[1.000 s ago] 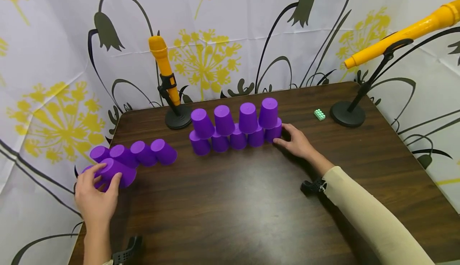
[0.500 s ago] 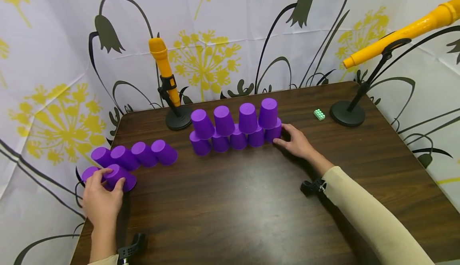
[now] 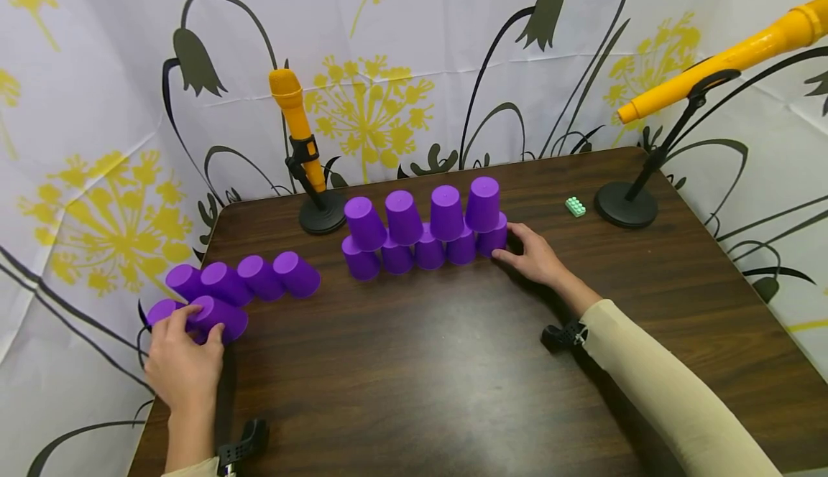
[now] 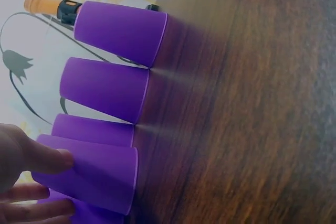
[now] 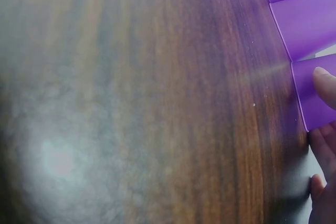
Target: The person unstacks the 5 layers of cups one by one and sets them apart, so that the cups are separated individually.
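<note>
Several purple cups stand upside down on the brown table [image 3: 440, 362]. At the left, my left hand [image 3: 184, 369] grips one purple cup [image 3: 223, 317] between thumb and fingers; in the left wrist view the thumb [image 4: 50, 160] lies along its side. Partly behind that hand is another purple cup [image 3: 162, 311]. A slanting row of cups [image 3: 261, 278] stands just behind the held one. In the middle, four cups [image 3: 446, 212] sit on top of a lower row. My right hand [image 3: 533, 254] holds the lower row's rightmost cup [image 3: 491, 242], thumb [image 5: 324, 85] on its near side.
Behind the cups stands a yellow microphone [image 3: 297, 125] on a black round base. Another yellow microphone [image 3: 718, 64] on a stand is at the right. A small mint toy brick [image 3: 575, 207] lies near it. A flower-patterned cloth [image 3: 401, 24] hangs behind the table.
My left hand has lowered its cup and brought it a little nearer, so the cup to its left shows more. The right hand has kept its place.
</note>
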A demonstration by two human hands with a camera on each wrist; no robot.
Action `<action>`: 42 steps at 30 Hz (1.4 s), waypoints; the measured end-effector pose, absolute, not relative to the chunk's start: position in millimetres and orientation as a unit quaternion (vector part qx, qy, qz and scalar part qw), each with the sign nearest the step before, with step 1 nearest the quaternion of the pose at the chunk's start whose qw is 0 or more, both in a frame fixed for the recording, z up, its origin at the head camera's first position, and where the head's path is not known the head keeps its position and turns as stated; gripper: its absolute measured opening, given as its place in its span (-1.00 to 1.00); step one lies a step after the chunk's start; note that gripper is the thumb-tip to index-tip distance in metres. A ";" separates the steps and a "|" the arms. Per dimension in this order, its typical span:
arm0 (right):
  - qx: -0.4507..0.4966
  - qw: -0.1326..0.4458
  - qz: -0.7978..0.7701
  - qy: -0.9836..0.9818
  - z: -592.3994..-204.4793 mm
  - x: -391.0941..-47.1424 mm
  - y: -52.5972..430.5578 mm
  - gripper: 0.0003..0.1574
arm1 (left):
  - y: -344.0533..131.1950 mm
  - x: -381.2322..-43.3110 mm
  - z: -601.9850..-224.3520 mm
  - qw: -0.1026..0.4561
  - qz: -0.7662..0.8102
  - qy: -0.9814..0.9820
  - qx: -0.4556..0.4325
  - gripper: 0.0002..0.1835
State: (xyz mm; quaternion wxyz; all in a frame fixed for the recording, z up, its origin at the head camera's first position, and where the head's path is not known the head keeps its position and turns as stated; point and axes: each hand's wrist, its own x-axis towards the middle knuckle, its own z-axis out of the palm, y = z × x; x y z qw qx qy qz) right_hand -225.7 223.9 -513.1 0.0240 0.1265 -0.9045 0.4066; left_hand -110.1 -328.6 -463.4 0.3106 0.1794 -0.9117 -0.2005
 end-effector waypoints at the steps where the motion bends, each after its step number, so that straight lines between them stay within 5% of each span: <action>1: 0.127 0.024 0.407 -0.904 -513.5 -225.7 223.9 -0.24 | -328.4 -109.2 -462.5 0.313 -0.199 -0.911 0.180 -0.54; 8: 0.127 0.026 0.406 -0.905 -513.3 -225.5 224.2 -0.24 | -315.5 -107.5 -446.1 0.361 -0.186 -0.900 0.159 -0.64; 14: 0.125 0.024 0.405 -0.905 -512.6 -225.7 223.7 -0.23 | -281.5 -120.5 -427.6 0.398 -0.242 -0.883 0.057 -0.71; 21: 0.122 0.024 0.407 -0.905 -512.5 -225.8 223.0 -0.24 | -218.3 -151.4 -418.2 0.333 -0.379 -0.857 -0.106 -0.52; 31: 0.118 0.021 0.412 -0.903 -512.1 -225.3 223.4 -0.24 | -161.0 -194.6 -421.8 0.249 -0.383 -0.872 -0.175 -0.20; 42: 0.118 0.018 0.411 -0.904 -510.7 -224.2 222.6 -0.24 | -139.5 -209.5 -433.0 0.271 -0.373 -0.872 -0.165 -0.41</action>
